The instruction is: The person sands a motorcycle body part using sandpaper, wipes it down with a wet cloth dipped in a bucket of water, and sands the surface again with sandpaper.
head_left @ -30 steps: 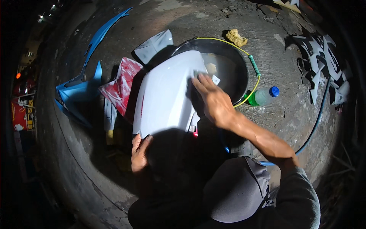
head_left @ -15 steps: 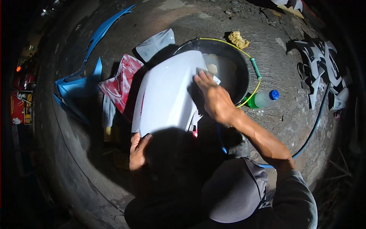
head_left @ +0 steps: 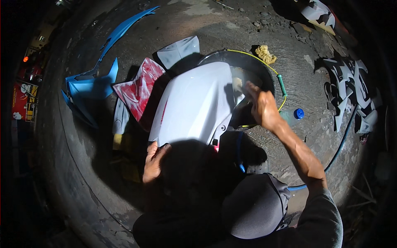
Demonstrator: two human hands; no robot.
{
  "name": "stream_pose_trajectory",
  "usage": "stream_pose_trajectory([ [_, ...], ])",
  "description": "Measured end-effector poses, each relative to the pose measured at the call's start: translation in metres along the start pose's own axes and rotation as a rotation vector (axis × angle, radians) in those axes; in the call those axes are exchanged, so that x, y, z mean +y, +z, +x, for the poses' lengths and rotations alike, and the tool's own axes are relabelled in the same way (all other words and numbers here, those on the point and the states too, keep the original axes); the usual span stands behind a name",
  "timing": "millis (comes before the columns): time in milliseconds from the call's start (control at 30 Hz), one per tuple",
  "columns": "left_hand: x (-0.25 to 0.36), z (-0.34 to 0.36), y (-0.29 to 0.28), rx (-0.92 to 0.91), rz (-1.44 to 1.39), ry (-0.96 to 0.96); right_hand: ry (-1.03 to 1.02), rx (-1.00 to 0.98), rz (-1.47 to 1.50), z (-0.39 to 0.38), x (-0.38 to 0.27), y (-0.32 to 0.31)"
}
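A large white curved panel (head_left: 194, 103), like a motorcycle body part, leans across the black basin (head_left: 270, 78), which holds cloudy water. My left hand (head_left: 154, 162) is closed around the panel's near left corner, thumb on top. My right hand (head_left: 265, 108) is over the basin, just right of the panel and apart from it. Its fingers are bent together and point toward the far left; whatever they hold is hidden. A pale lump (head_left: 237, 84) shows in the basin beside the fingertips. Dark shadow covers the panel's near end.
Left of the panel lie a red-and-white panel (head_left: 142, 89), a grey panel (head_left: 178, 51) and blue panels (head_left: 93, 87). A yellow sponge (head_left: 265, 54) and blue-capped bottle (head_left: 294, 115) sit beyond the basin. White parts (head_left: 351, 87) and a blue hose (head_left: 341, 142) are at right.
My right hand has lifted off the panel's right side and moved right over the basin. My left hand keeps its hold on the corner. The whole view has shifted slightly.
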State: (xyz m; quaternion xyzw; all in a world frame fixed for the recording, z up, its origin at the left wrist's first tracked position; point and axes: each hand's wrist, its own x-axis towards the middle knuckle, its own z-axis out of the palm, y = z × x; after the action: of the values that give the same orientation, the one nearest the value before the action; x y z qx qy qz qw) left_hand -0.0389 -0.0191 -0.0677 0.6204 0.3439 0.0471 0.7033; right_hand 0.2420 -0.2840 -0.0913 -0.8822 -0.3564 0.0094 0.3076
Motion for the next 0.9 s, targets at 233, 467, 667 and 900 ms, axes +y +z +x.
stream_pose_trajectory([
  [233, 0.010, -0.006, 0.014, 0.030, -0.018, -0.074, -0.225, -0.677, -0.517, 0.076, 0.059, 0.056],
  [467, -0.013, 0.001, -0.012, 0.063, 0.144, -0.021, 0.335, -0.113, 0.354, 0.063, 0.045, 0.021],
  [667, 0.011, -0.003, 0.008, 0.078, 0.054, -0.068, -0.379, -0.185, -0.036, 0.050, -0.012, 0.027],
  [900, -0.005, 0.000, 0.002, -0.086, -0.145, -0.104, -0.145, -0.053, 0.127, -0.034, -0.079, 0.018],
])
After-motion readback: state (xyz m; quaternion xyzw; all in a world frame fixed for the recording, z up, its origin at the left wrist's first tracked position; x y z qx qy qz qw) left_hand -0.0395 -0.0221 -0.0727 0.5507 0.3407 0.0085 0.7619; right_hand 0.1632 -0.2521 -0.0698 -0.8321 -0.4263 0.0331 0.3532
